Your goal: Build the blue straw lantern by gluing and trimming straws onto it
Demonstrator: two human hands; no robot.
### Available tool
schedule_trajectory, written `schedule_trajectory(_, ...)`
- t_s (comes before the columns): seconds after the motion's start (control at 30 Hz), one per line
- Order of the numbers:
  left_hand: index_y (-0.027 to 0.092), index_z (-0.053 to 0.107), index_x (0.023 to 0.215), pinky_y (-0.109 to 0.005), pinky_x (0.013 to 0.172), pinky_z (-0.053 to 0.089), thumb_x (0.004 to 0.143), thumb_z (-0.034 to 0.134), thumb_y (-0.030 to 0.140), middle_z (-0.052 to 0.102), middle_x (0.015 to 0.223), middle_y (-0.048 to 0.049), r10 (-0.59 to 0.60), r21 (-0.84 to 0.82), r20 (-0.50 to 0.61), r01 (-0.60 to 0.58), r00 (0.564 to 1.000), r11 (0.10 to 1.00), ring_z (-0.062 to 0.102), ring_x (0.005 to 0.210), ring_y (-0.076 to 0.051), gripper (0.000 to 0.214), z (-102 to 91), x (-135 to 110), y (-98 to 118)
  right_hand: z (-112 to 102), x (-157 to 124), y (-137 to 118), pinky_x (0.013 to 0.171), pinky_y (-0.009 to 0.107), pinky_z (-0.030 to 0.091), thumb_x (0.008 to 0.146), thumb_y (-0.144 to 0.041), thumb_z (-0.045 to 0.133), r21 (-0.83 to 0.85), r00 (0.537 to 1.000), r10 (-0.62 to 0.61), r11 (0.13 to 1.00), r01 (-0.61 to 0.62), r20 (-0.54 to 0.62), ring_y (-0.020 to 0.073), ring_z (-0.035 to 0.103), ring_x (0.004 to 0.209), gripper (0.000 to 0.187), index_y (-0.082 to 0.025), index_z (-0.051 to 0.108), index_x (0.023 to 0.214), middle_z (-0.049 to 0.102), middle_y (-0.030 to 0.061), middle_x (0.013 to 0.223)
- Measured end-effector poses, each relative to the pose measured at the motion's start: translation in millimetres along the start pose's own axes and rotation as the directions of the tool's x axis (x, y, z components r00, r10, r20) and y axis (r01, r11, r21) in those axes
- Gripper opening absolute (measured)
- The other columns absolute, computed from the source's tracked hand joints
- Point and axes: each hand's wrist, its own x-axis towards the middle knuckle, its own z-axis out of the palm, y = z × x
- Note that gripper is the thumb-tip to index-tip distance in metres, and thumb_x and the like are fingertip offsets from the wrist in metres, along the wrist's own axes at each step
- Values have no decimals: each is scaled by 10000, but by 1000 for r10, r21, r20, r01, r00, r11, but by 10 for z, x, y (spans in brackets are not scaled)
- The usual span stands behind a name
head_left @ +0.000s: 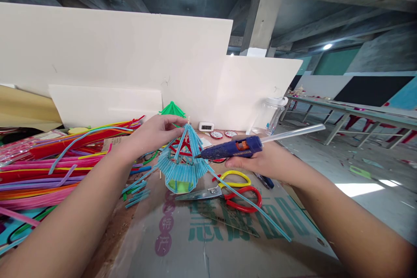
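My left hand [153, 134] pinches the top of a small blue pipe-cleaner umbrella [183, 160] with red ribs, standing on the cardboard-covered table [202, 239]. My right hand [260, 160] grips a blue hot glue gun [233, 147] with a clear glue stick poking out of its back. The gun's nozzle touches the umbrella's right side. A long blue pipe cleaner [250, 206] trails from the umbrella toward the front right.
A heap of coloured pipe cleaners [48, 160] fills the left. Scissors with red handles [228, 193] and yellow handles [236, 177] lie just behind the umbrella. A green umbrella [172, 108], small timer [206, 127], clear jar [272, 115] and white boards [114, 61] stand behind.
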Motion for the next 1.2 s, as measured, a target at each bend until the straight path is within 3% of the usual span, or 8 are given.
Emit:
schedule_trajectory(0.3,213,610,1232,-271,596,434,846,528,503,699,821,-31,-5,19,9,4,1000,1000,609,697,-175,490,15,-6,15,-13,18,25,783,333,580,718,-408,724,1,999,7,1000,-7,-39,212,689,880,374,-233,662,1042,740,10,946)
schedule_trajectory(0.53,196,643,1153,-278,617,457,830,555,439,699,828,-36,-16,6,-7,16,1000,1000,625,714,-182,413,38,-10,64,-33,60,47,829,383,567,745,-428,697,-116,995,-46,993,36,-86,251,679,952,313,-235,707,992,751,15,895)
schedule_trajectory(0.67,209,655,1136,-284,638,473,823,560,425,708,857,-33,-4,-7,-7,4,1000,1000,631,723,-183,392,49,-15,100,-24,49,9,856,392,559,756,-433,683,-98,994,-49,994,39,-102,238,681,959,320,-245,694,1014,751,5,914)
schedule_trajectory(0.8,214,676,1109,-284,661,475,837,546,419,709,869,-32,14,13,-9,-14,1000,1000,625,733,-177,365,53,-33,156,-7,34,-32,807,350,569,750,-451,684,-96,987,-30,995,15,-157,221,691,919,327,-249,694,1007,746,4,975)
schedule_trajectory(0.97,219,683,1099,-277,672,472,849,533,391,704,841,-19,45,47,-6,-44,999,998,616,726,-167,339,66,-44,196,0,23,-66,736,328,561,742,-478,687,-104,975,-15,995,-9,-223,220,689,843,331,-224,694,954,746,11,878)
schedule_trajectory(1.2,230,668,1134,-259,633,465,846,543,371,713,861,-18,48,53,4,-49,999,997,634,734,-169,344,75,-50,207,-26,29,-65,743,319,541,764,-460,664,-164,961,-21,986,-26,-277,209,674,835,310,-227,693,967,730,10,867)
